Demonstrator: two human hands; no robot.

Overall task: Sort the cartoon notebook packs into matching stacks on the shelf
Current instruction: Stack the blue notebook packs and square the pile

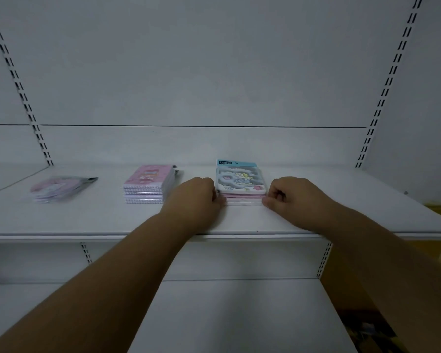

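Both hands, left [198, 193] & right [288, 192], curled, pinching blue-topped notebook stack [241, 184] on shelf [87, 220].

white shelf [87, 220]. at 3 o'clock, grey cartoon pack [241, 180] with blue top strip. pink notebooks [149, 183] at middle. pale pink pack [59, 188] at 9 o'clock.

The shelf [316, 220] is bare right of the blue-topped stack [241, 183]. On its left, the pink stack [149, 184] stands near, leaving a narrow gap.
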